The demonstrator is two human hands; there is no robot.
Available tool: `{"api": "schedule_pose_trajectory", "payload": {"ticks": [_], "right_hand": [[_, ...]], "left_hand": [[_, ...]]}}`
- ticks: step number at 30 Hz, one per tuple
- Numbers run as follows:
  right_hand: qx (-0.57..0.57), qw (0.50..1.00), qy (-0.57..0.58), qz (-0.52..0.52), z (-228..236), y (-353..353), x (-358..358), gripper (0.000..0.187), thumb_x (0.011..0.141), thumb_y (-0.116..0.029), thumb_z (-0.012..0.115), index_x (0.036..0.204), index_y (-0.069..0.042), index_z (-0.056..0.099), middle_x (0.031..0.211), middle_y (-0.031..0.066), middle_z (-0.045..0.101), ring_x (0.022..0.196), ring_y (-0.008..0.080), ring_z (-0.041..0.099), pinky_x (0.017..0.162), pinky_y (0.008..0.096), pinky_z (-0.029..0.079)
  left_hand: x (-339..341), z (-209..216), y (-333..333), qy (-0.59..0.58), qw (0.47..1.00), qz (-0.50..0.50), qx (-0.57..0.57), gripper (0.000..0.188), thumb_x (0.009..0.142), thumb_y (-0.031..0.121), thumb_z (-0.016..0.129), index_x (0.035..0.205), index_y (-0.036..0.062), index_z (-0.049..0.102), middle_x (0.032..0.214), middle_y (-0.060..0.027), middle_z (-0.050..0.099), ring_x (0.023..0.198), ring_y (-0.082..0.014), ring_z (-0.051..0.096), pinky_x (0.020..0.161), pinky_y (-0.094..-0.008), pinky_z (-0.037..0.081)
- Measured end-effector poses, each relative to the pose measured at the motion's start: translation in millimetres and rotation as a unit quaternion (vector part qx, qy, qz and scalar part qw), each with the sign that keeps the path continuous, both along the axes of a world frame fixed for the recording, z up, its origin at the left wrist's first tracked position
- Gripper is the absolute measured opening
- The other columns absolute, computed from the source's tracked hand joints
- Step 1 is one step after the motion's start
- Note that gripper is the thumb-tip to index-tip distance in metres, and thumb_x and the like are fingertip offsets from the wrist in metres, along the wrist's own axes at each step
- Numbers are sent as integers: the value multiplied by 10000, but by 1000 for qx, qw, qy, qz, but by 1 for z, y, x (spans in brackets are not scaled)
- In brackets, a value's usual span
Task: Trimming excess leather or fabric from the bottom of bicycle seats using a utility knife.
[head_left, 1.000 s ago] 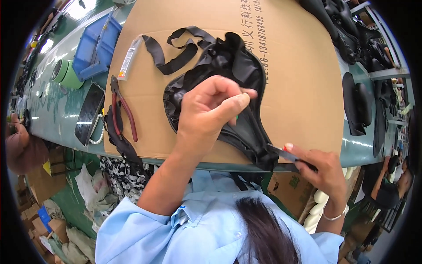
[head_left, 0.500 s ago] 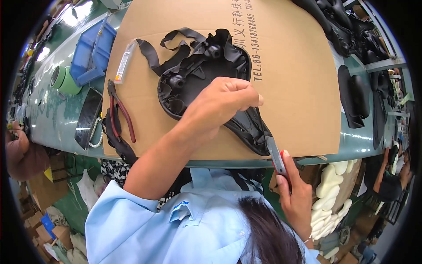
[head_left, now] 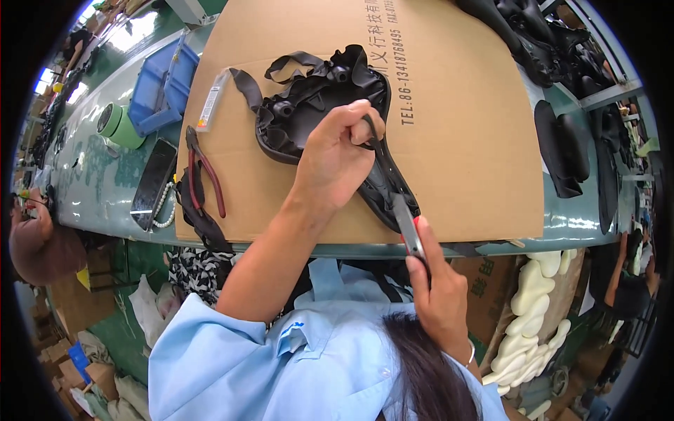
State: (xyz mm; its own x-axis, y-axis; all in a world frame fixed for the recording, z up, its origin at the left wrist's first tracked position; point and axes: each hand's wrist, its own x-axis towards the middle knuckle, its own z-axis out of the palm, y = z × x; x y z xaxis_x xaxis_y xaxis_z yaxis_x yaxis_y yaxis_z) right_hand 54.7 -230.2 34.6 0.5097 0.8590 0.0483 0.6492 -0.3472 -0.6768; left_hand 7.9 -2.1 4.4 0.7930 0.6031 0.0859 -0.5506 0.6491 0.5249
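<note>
Black strip [head_left: 374,133] pinched, left hand [head_left: 341,150] curled

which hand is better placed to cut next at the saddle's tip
Probably the right hand: it holds the knife at the tip of the saddle; the left hand grips a black strip.

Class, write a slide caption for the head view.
Left hand grips a black strip; right hand holds a knife at a black saddle.
</note>
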Motion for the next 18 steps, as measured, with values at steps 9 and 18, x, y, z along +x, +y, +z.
{"api": "schedule_pose_trajectory", "payload": {"ticks": [9, 18], "right_hand": [[35, 949, 223, -222, 2, -21, 18, 463, 944, -142, 572, 1380, -31, 461, 1111, 168, 669, 845, 177, 671, 747, 326, 543], [109, 986, -97, 86, -6, 17, 34, 512, 807, -41, 698, 1303, -126, 601, 730, 90, 596, 610, 188, 571, 559, 308, 474]], "left_hand": [[-58, 53, -2, 184, 748, -154, 619, 224, 790, 247, 730, 892, 56, 671, 887, -86, 625, 950, -254, 587, 842, -374, 425], [-44, 27, 43, 282, 568, -24, 773, 133, 809, 145, 667, 903, 52, 679, 839, -85, 617, 777, -289, 607, 683, -384, 473]]}}
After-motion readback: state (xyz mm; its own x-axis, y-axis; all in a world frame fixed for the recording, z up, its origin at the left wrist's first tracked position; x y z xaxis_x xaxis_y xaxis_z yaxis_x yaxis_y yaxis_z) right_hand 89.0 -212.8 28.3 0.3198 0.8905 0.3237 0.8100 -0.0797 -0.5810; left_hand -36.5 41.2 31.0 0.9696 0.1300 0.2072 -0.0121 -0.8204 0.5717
